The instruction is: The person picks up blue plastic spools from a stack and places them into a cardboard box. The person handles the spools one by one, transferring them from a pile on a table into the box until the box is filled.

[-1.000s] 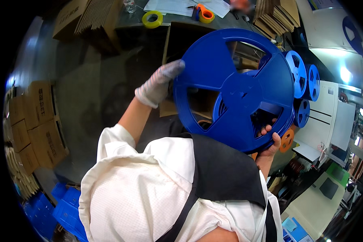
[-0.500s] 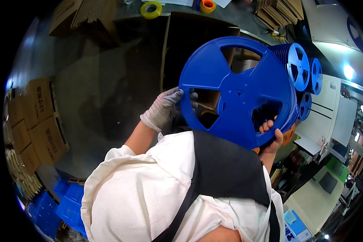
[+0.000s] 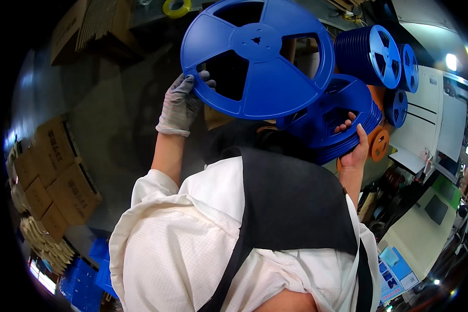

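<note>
My left hand (image 3: 179, 106), in a light grey glove, grips the lower left rim of a large blue plastic reel (image 3: 275, 91). Three wide cut-outs or more surround its hub, and it is held up at a tilt. Lower on the right, my bare right hand (image 3: 354, 151) is closed on the rim of a stack of blue reels (image 3: 317, 127), with fingertips showing through an opening of the top one. The raised reel hides part of that stack.
Upright rows of blue reels (image 3: 366, 54) stand beyond the stack at right, with orange reels (image 3: 380, 144) below them. A yellow tape roll (image 3: 176, 7) lies on the far table. Flat cartons (image 3: 106, 31) stand far left; printed cardboard boxes (image 3: 54, 156) lie at left.
My left hand has lifted the top reel off the stack, up and to the left. The stack beneath now shows, with my right hand staying on it.
</note>
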A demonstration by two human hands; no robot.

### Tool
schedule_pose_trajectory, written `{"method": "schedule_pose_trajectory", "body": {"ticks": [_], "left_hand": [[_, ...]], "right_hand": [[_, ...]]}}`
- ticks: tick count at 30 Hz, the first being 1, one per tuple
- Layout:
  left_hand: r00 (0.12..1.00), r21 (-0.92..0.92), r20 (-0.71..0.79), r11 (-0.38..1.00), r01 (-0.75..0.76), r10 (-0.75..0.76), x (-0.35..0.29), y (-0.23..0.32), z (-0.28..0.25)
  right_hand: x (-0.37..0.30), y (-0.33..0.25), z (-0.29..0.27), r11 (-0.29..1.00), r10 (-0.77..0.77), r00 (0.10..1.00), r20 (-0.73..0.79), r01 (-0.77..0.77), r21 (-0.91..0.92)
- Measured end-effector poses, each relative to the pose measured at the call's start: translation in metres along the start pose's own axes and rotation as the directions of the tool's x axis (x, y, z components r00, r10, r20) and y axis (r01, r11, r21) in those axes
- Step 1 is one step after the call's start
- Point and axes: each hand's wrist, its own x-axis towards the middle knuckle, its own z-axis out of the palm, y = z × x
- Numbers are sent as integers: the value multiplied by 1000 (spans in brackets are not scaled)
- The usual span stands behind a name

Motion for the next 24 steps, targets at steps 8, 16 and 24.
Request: {"method": "schedule_pose_trajectory", "body": {"ticks": [8,16,24], "left_hand": [[966,435,-203,898,-58,161,13,-1,-4],[918,963,-83,-206,174,388,95,-65,-56],[999,982,-33,-187,40,37,84,-86,4]], "right_hand": [[0,4,-12,1000,3,1000,28,-3,0],[-3,4,-2,1000,11,996,89,-12,8],[-13,-19,-1,972,-89,900,426,-16,236]]}}
